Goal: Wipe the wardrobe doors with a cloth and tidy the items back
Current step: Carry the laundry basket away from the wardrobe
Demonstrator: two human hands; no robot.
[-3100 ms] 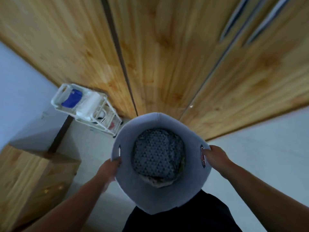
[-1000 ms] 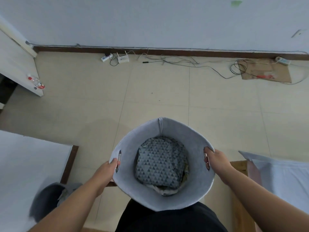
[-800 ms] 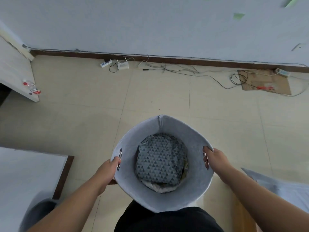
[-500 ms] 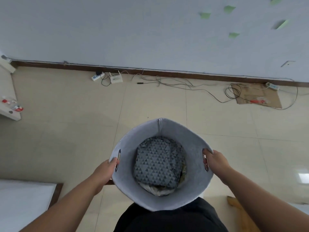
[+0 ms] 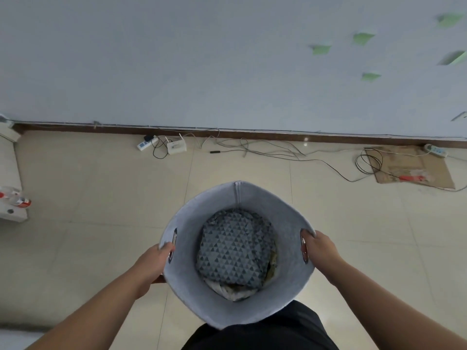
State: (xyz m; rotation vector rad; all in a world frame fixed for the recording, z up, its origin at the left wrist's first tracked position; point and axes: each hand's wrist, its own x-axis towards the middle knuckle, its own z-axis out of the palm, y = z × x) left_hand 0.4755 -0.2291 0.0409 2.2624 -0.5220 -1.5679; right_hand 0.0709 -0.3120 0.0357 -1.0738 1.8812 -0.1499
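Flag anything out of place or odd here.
Nothing spilled: the basket sits level between the left hand and right hand, patterned cloth inside. The floor is the odd part: loose cables tangle along the wall, and a flattened cardboard sheet lies partly under one coil.

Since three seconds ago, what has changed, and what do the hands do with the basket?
The person turned away from the wardrobe doors; now a white wall and floor cables lie ahead. Unchanged: left hand and right hand grip the grey basket by its handles, patterned cloth inside.
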